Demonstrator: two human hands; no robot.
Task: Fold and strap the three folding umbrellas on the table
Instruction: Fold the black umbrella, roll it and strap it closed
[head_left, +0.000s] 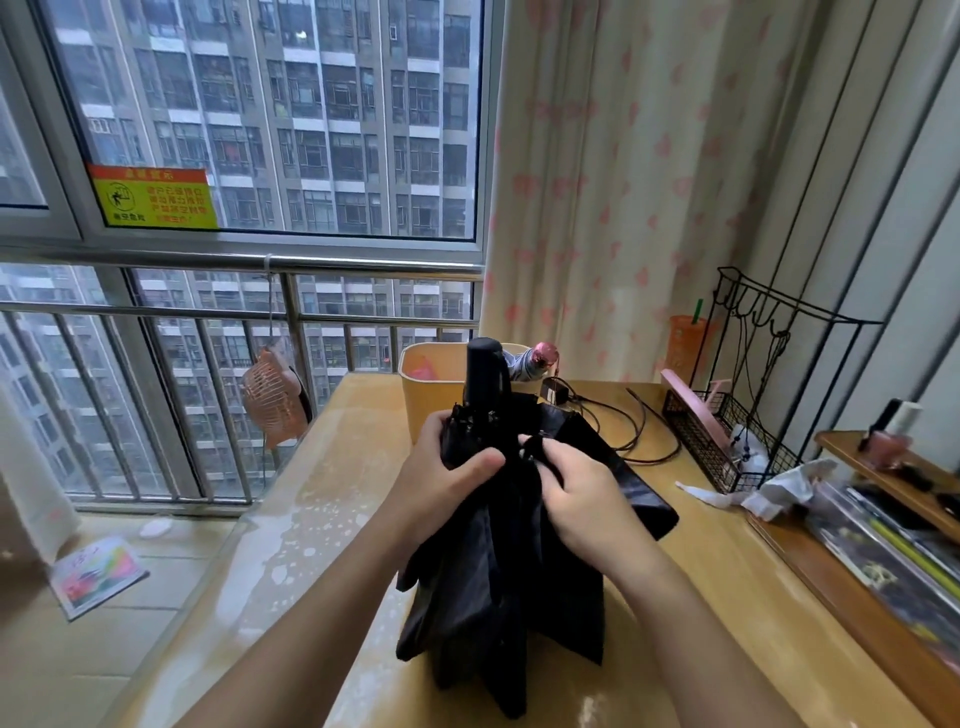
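The yellow window sticker (156, 197) bears Chinese characters too blurred to read.

Two umbrellas show: one black fabric folding umbrella (498, 545), one pale umbrella with pink handle (532, 361). Two hands: left hand (447, 483), right hand (587, 499).

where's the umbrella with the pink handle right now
The pink-handled umbrella lies far centre in the head view, at the right rim of the yellow bin, just right of the upright handle of the black umbrella.
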